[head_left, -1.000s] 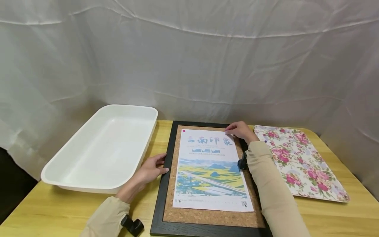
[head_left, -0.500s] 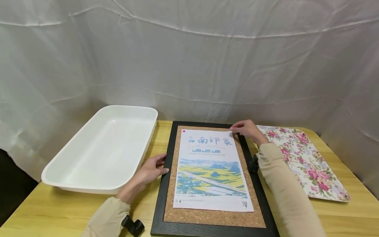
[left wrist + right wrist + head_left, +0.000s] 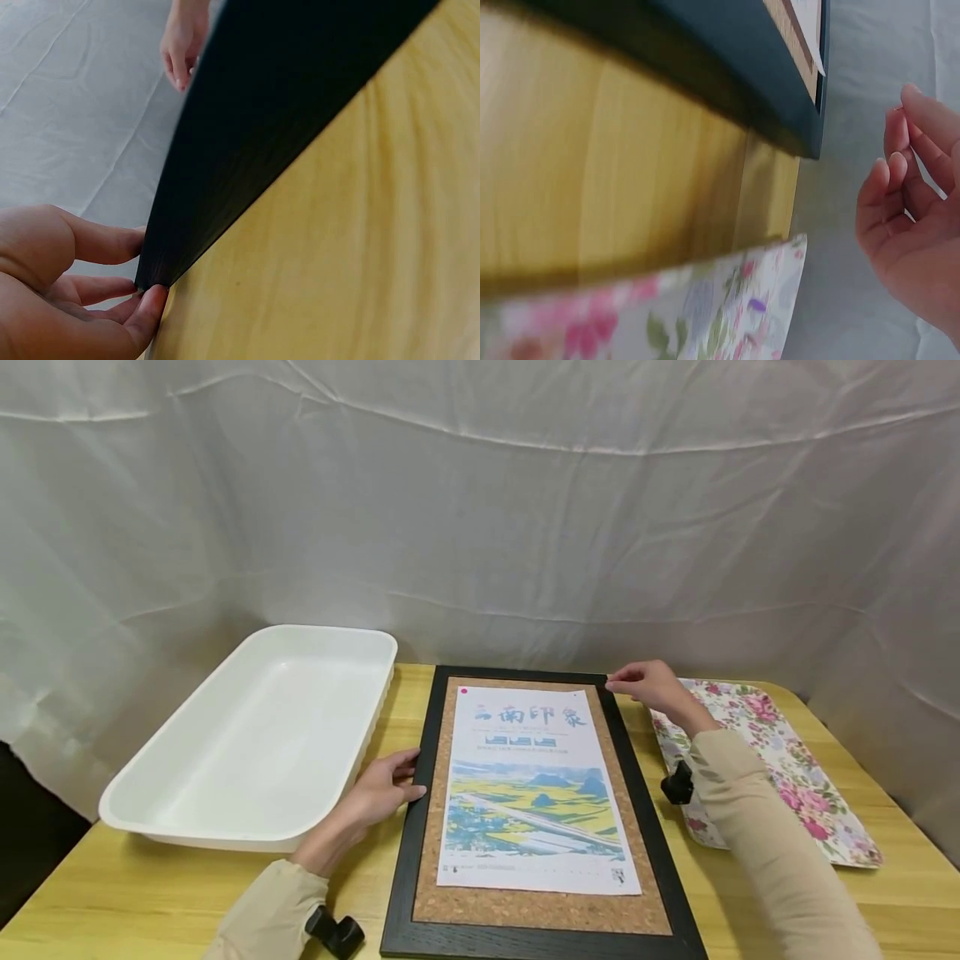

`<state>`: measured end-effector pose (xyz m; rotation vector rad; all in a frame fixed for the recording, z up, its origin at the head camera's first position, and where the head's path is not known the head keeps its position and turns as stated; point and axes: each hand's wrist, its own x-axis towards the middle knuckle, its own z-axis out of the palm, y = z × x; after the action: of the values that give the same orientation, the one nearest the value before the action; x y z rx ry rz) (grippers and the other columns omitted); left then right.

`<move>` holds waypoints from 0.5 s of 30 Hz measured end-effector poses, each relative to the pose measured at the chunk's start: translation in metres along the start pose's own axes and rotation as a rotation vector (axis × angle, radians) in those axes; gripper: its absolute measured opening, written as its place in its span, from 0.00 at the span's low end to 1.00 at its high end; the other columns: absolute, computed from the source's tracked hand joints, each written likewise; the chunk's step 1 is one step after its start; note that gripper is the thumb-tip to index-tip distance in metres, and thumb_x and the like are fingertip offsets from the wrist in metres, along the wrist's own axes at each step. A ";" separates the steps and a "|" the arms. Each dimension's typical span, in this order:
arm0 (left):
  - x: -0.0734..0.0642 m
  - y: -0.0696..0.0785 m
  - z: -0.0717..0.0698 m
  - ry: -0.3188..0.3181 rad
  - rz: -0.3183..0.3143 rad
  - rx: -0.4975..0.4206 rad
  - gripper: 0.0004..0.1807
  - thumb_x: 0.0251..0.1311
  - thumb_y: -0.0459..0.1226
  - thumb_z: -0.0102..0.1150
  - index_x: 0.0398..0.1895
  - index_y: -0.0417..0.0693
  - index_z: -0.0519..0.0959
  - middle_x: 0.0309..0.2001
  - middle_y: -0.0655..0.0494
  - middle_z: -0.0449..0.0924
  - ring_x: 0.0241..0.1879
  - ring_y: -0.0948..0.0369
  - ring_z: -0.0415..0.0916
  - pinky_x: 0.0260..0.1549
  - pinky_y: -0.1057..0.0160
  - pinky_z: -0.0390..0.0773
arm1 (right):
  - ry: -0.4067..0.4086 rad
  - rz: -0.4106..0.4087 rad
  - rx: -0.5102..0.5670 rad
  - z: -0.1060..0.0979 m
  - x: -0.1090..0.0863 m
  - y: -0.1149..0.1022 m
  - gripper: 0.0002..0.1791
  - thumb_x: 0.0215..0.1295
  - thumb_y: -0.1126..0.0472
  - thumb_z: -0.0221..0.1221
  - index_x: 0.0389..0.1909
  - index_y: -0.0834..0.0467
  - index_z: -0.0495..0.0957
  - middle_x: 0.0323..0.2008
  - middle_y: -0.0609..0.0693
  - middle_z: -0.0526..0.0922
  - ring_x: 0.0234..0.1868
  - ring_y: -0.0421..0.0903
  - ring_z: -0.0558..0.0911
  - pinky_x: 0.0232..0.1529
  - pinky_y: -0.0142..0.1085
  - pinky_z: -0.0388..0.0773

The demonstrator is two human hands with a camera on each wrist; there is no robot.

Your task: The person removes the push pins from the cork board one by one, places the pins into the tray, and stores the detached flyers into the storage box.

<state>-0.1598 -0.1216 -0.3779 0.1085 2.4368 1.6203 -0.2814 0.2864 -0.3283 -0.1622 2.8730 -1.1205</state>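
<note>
Relaxed fingers of the left hand (image 3: 382, 789) rest against the near-left edge of a rectangular, black-framed cork board (image 3: 517, 916); the right hand (image 3: 660, 687) hovers by its far-right corner, thumb and forefinger drawn together, though whether they hold something tiny I cannot tell; the board lies flat on the yellow wooden table (image 3: 153, 893), between a deep white tray (image 3: 258, 743) and a flower-patterned board (image 3: 757, 727); its long axis runs away from the person; the white printed sheet (image 3: 536, 789) on it points likewise, blue lettering at the far end, yellow fields and blue hills below, a pink dot (image 3: 464, 691) at its far-left corner.
</note>
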 end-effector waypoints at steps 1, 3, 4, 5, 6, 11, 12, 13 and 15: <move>0.000 0.000 0.000 0.001 -0.001 -0.001 0.33 0.61 0.25 0.57 0.70 0.31 0.59 0.59 0.36 0.71 0.57 0.45 0.69 0.52 0.50 0.74 | 0.003 -0.003 0.005 -0.002 -0.002 0.002 0.19 0.69 0.54 0.59 0.50 0.67 0.79 0.47 0.63 0.77 0.46 0.59 0.73 0.47 0.50 0.72; 0.000 0.000 0.001 0.002 -0.002 -0.001 0.33 0.61 0.24 0.57 0.70 0.31 0.59 0.59 0.36 0.71 0.57 0.45 0.70 0.52 0.51 0.74 | 0.005 -0.006 0.020 -0.006 -0.006 0.005 0.20 0.69 0.54 0.59 0.50 0.68 0.78 0.47 0.64 0.77 0.44 0.60 0.73 0.45 0.51 0.72; 0.000 0.001 0.001 0.002 -0.002 0.000 0.33 0.61 0.24 0.57 0.70 0.31 0.60 0.59 0.36 0.71 0.57 0.45 0.70 0.52 0.51 0.74 | 0.007 -0.008 0.019 -0.008 -0.008 0.007 0.20 0.69 0.54 0.59 0.50 0.68 0.78 0.46 0.64 0.77 0.43 0.60 0.73 0.45 0.51 0.72; 0.000 0.001 0.001 0.002 -0.003 0.000 0.33 0.61 0.24 0.57 0.70 0.31 0.59 0.59 0.36 0.71 0.57 0.45 0.70 0.52 0.51 0.74 | 0.011 -0.006 0.017 -0.010 -0.010 0.009 0.21 0.69 0.53 0.58 0.50 0.68 0.78 0.46 0.64 0.77 0.43 0.59 0.73 0.45 0.51 0.72; 0.000 0.001 0.001 0.001 -0.003 0.000 0.33 0.61 0.24 0.57 0.70 0.31 0.59 0.59 0.36 0.71 0.57 0.45 0.69 0.52 0.51 0.73 | 0.012 -0.004 0.016 -0.012 -0.012 0.012 0.21 0.69 0.53 0.58 0.50 0.68 0.78 0.46 0.65 0.76 0.43 0.60 0.73 0.45 0.51 0.72; 0.000 0.002 0.000 -0.004 -0.005 0.001 0.34 0.62 0.25 0.57 0.71 0.31 0.59 0.59 0.35 0.70 0.57 0.44 0.69 0.52 0.50 0.73 | 0.045 0.006 -0.003 -0.018 -0.018 0.028 0.22 0.69 0.52 0.58 0.49 0.68 0.78 0.45 0.65 0.77 0.41 0.58 0.74 0.43 0.49 0.74; 0.000 0.002 0.000 -0.004 -0.006 0.001 0.34 0.62 0.25 0.56 0.71 0.31 0.59 0.59 0.35 0.70 0.57 0.44 0.69 0.52 0.50 0.73 | 0.049 0.006 -0.003 -0.019 -0.020 0.031 0.22 0.69 0.52 0.59 0.49 0.68 0.79 0.45 0.65 0.77 0.40 0.58 0.74 0.40 0.48 0.75; 0.000 0.002 0.000 -0.004 -0.006 0.002 0.34 0.62 0.25 0.56 0.71 0.31 0.59 0.59 0.35 0.70 0.57 0.44 0.69 0.52 0.50 0.73 | 0.054 0.004 -0.003 -0.020 -0.021 0.033 0.21 0.69 0.53 0.59 0.49 0.69 0.79 0.44 0.65 0.77 0.39 0.58 0.74 0.39 0.47 0.76; 0.000 0.002 0.000 -0.004 -0.005 0.001 0.34 0.62 0.25 0.56 0.71 0.31 0.59 0.59 0.35 0.70 0.57 0.44 0.69 0.52 0.50 0.73 | 0.058 0.005 -0.009 -0.021 -0.024 0.038 0.21 0.69 0.54 0.59 0.49 0.70 0.79 0.44 0.66 0.78 0.38 0.58 0.74 0.37 0.45 0.77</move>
<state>-0.1596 -0.1210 -0.3763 0.1049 2.4335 1.6147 -0.2624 0.3317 -0.3384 -0.1252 2.9277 -1.1305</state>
